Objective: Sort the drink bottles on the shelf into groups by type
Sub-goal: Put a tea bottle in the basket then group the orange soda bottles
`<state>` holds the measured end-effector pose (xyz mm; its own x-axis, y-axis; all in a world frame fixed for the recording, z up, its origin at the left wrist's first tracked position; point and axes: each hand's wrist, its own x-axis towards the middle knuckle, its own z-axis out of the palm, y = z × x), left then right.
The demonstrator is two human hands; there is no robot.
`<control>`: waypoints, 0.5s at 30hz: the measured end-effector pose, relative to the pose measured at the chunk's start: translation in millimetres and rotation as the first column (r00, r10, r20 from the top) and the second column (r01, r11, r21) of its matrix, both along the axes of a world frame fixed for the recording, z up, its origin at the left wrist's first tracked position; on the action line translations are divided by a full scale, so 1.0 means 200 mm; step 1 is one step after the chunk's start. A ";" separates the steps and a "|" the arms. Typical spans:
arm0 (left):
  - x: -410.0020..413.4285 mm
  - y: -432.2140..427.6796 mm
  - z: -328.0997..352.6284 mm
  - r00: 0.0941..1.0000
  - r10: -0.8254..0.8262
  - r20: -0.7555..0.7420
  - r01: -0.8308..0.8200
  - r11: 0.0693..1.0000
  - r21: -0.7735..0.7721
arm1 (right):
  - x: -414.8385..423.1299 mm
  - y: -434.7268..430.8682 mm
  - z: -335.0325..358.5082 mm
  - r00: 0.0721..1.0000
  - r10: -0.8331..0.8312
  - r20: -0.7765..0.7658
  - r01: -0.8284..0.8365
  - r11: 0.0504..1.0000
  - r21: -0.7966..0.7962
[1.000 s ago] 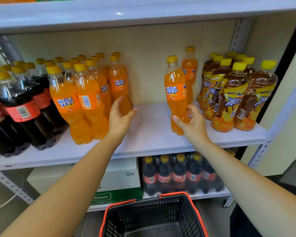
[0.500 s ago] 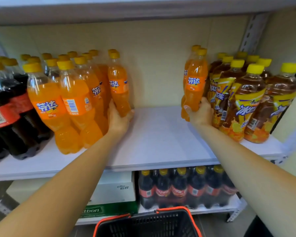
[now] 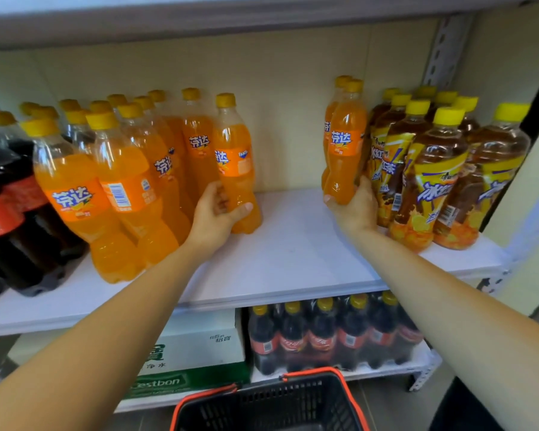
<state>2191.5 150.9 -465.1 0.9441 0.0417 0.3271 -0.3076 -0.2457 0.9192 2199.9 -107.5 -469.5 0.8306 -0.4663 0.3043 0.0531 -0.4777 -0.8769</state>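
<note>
- The basket point(image 3: 311, 372) is closest, down at 6 o'clock. It is black with a red rim.
- Just past it is the low shelf point(image 3: 383, 372). On it a white and green box point(image 3: 199, 343) sits at 7 o'clock. A cola pack point(image 3: 324, 335) sits beside it at 5 o'clock.
- Two bare arms reach up over the white shelf point(image 3: 293, 262), one from 7 o'clock and one from 4 o'clock.
- The left hand point(image 3: 215, 214) is at 9 o'clock, near the middle. Its fingers and thumb wrap round the low part of the left orange bottle point(image 3: 234, 163).
- That bottle has its foot on the white shelf. It is at the right edge of the orange bunch point(image 3: 119, 188) and leans a little.
- The right hand point(image 3: 353, 211) is at 3 o'clock. Its fingers curl tight round the bottom of the right orange bottle point(image 3: 344, 150).
- That bottle is just left of the brown tea bottles point(image 3: 433, 178). I cannot tell if its foot is on the shelf or lifted.
- The two held bottles are well apart.
- A second orange bottle point(image 3: 328, 119) peeks out right behind the right one. Most of it is hidden.
- The orange bunch fills 9 to 10 o'clock in rows. The dark cola bottles point(image 3: 10, 219) stand beside it at the far left.
- The brown tea bottles, with yellow caps, are packed close at 2 to 3 o'clock.
- Farthest is the pale back wall point(image 3: 280, 88) at 12 o'clock. The top shelf point(image 3: 231, 23) is above it.
</note>
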 end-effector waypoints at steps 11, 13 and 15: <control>-0.47 -0.04 0.11 0.955 -0.284 -0.086 0.273 0.955 -0.115 | -0.65 0.34 0.00 0.786 0.616 -0.043 -0.618 0.785 -0.043; -0.55 -0.05 0.10 0.957 -0.279 -0.083 0.263 0.950 -0.167 | -0.71 0.37 -0.02 0.813 0.583 0.005 -0.582 0.812 -0.051; -0.62 -0.05 0.10 0.958 -0.272 -0.088 0.251 0.947 -0.200 | -0.76 0.39 -0.03 0.826 0.562 0.034 -0.563 0.827 0.000</control>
<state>2068.3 140.2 -444.7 0.9601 -0.1618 0.2281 -0.2299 0.0074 0.9732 2048.6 -30.2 -476.4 0.9401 0.0758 0.3324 0.3373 -0.3481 -0.8747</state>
